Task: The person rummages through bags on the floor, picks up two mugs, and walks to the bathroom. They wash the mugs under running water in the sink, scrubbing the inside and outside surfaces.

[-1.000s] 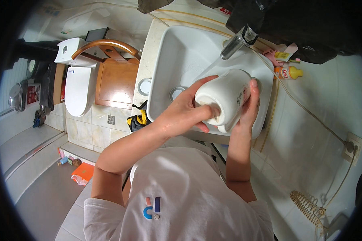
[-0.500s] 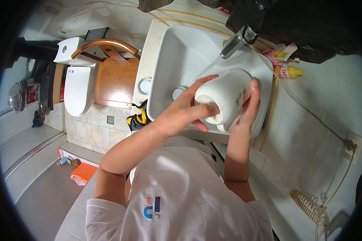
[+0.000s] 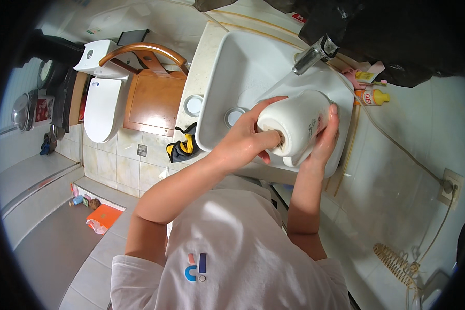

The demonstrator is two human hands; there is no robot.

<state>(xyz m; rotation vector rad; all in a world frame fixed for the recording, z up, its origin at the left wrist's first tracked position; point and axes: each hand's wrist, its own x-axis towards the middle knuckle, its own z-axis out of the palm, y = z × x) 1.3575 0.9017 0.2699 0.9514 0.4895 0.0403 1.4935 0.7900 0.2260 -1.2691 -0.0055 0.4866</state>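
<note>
Over the white sink [image 3: 219, 88] I hold a large white ceramic mug [image 3: 299, 116] tilted on its side, its flat end turned toward me. My left hand [image 3: 248, 139] wraps its far-left side, the thumb pressed on the brownish mark at that end. My right hand [image 3: 323, 139] supports the mug from the right, fingers along its printed side. A curved handle shows below, near the right palm. Water runs from the chrome faucet [image 3: 310, 59] and passes behind the mug; the mug's other end is hidden.
A round drain [image 3: 234, 117] lies in the basin, and a small round white dish [image 3: 193, 105] stands on the left counter. To the right are a yellow-capped orange bottle [image 3: 372, 97] and a cord reaching a wall socket [image 3: 449, 186]. A wooden chair [image 3: 155, 103] and toilet [image 3: 102, 111] stand left.
The view has shifted slightly, so the sink and room sit further right. The left thumb stays on the mug's end; both hands keep their hold, and water still runs.
</note>
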